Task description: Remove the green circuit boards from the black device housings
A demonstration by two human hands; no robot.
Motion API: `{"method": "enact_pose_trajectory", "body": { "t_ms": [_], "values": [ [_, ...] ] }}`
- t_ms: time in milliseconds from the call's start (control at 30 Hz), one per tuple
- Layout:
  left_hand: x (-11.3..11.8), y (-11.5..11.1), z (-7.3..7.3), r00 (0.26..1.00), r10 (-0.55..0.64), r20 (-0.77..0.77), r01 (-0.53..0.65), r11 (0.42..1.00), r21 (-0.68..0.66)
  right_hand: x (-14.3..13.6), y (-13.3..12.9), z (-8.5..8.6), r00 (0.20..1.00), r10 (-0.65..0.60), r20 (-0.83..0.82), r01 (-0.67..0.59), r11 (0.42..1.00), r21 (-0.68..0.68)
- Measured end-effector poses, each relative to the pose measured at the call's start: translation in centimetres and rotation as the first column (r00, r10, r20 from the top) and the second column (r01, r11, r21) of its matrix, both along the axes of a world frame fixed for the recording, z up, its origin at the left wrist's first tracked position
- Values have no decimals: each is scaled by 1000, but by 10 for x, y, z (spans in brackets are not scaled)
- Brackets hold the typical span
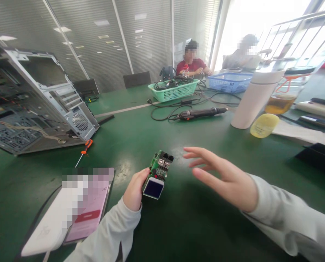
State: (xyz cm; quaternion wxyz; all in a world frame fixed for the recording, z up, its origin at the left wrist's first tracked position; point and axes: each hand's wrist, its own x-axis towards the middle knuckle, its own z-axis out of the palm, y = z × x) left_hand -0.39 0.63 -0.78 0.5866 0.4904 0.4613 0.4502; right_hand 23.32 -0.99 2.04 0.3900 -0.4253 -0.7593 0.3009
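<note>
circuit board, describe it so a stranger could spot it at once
Over the green table, find the left hand. It holds the green circuit board, set apart from the nearby phone and orange-handled screwdriver by its bare components and dark, squarish screen.

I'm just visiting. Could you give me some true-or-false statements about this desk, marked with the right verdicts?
1. The left hand holds a circuit board. True.
2. The right hand grips the orange-handled screwdriver. False: that hand is open and holds nothing; the screwdriver lies on the table near the computer case.
3. Dark cables lie in the green basket. True.
4. The black power tool is inside the green basket. False: it lies on the table, nearer the camera than the basket.
</note>
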Motion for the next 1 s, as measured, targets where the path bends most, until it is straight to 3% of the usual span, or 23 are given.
{"method": "enact_pose_trajectory", "body": {
  "t_ms": [133,267,400,467,533,700,867,1000],
  "values": [
    [2,0,11,978,13,-209,21,987,162,-45,20,-9,971,157,-183,-184,973,-141],
    [1,3,2,985,-29,-171,42,997,72,-51,29,-17,930,156,-333,-278,891,-359],
    [1,10,-4,999,-34,7,35,996,-82,-43,30,-18,877,-33,-479,-340,663,-667],
    [2,11,-3,1000,11,22,-9,997,-73,-42,29,-16,861,-85,-502,-378,554,-742],
    [2,10,-2,999,47,-22,-47,999,-23,-43,28,-14,856,-102,-506,-395,502,-770],
    [2,7,-1,994,60,-94,-59,998,18,-45,26,-5,865,-114,-488,-390,458,-799],
    [2,4,0,998,50,-44,-49,999,10,-43,30,-1,821,-176,-544,-488,280,-827],
    [4,-4,5,997,-57,-51,60,997,53,-42,31,-2,823,-171,-541,-514,178,-839]
  ]
}}
